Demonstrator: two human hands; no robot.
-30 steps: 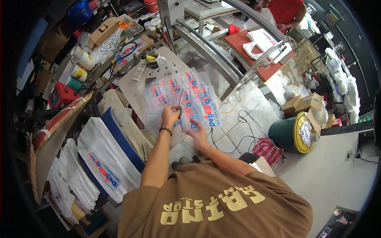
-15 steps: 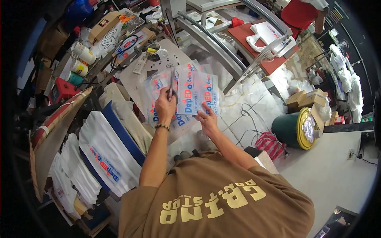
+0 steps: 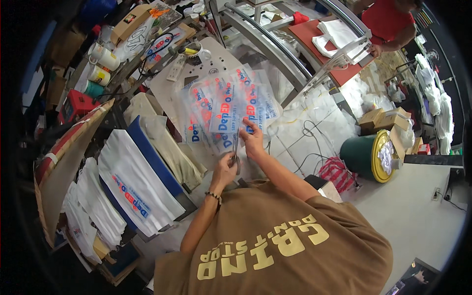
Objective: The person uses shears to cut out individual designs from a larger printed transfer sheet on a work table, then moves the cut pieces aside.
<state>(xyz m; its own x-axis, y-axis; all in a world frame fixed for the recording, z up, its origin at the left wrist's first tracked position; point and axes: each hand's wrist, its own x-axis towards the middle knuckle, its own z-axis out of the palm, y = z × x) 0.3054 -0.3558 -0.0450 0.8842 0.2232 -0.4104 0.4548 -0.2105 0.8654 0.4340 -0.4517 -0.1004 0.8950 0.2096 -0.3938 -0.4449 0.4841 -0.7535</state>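
Several clear film sheets with red and blue print lie overlapping on a pale board in front of me. My left hand, a beaded bracelet at its wrist, is closed around a pair of scissors. Their blades point away from me, at the near edge of the sheets. Just to the right, my right hand pinches the near edge of one printed film sheet. The sheet partly covers the others beneath it.
A mug with tools and a power strip sit at the board's far side. White printed bags hang at left. A metal frame rises ahead. Right are a green bin, cables and a person in red.
My left hand drew the scissors back toward me, from over the sheets to their near edge. My right hand shifted slightly, still at the film. The person in red leaned in at the far right.
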